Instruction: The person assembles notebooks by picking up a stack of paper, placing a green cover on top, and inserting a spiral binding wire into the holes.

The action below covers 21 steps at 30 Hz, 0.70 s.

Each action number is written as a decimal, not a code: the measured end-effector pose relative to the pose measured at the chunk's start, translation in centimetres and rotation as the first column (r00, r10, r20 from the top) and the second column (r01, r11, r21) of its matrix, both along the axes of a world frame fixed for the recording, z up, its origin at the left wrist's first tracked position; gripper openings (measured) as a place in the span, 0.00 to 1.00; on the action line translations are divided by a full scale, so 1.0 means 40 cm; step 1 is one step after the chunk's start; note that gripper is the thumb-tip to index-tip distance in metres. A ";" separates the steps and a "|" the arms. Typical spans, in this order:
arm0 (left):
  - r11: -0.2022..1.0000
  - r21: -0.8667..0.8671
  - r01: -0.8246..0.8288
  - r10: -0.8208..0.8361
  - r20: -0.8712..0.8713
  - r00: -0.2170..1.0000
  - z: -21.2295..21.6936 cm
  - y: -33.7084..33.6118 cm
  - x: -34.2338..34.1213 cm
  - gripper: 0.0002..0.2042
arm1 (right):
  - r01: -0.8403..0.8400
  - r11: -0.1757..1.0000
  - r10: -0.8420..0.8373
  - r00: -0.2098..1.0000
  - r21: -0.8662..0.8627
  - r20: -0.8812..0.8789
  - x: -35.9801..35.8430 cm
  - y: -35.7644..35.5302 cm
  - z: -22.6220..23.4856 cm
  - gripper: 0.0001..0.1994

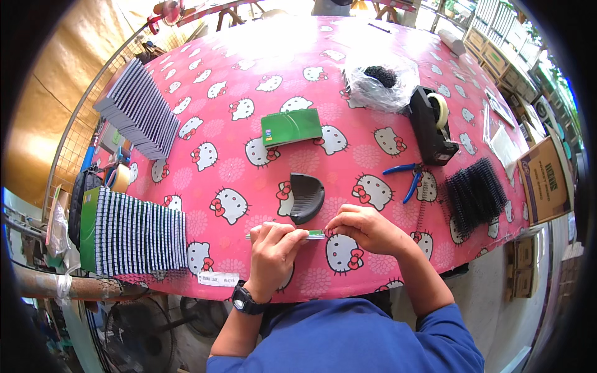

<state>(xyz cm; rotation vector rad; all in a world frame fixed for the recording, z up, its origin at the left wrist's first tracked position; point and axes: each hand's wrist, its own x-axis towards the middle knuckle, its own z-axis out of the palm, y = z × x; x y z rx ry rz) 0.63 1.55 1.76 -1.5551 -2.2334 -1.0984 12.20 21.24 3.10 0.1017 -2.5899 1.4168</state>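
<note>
My left hand (272, 248), a watch on its wrist, is closed round a thin green-covered notebook (316, 235) held edge-up near the table's front. At the notebook's right end my right hand (365, 227) has its fingertips pinched together; whatever is in them is too small to make out. Just beyond the hands lies a black curved, ridged piece (307, 199). Farther off, a green notebook (291, 127) lies flat. Blue-handled pliers (410, 178) rest right of my right hand, beside a bundle of black spiral binding coils (476, 196).
Rows of spiral-bound notebooks (140, 233) stand at the left, with another tall stack (140, 112) behind. A black tape dispenser (432, 127) and a clear plastic bag (398, 81) of black coils are at the back right. A paper label (217, 278) lies by the front edge.
</note>
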 end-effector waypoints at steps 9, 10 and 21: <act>1.000 -0.013 0.009 -0.009 0.011 1.000 0.007 -0.001 0.002 0.08 | -0.088 0.945 0.118 0.990 0.315 -0.078 -0.008 0.013 0.008 0.07; 1.000 -0.014 0.008 -0.008 0.018 1.000 0.009 0.000 0.002 0.07 | -0.085 0.946 0.115 0.990 0.313 -0.079 -0.006 0.014 0.007 0.07; 0.997 -0.053 -0.048 0.052 0.069 0.996 0.035 0.025 0.035 0.11 | -0.099 0.987 0.088 0.992 0.128 0.087 -0.005 0.013 0.048 0.20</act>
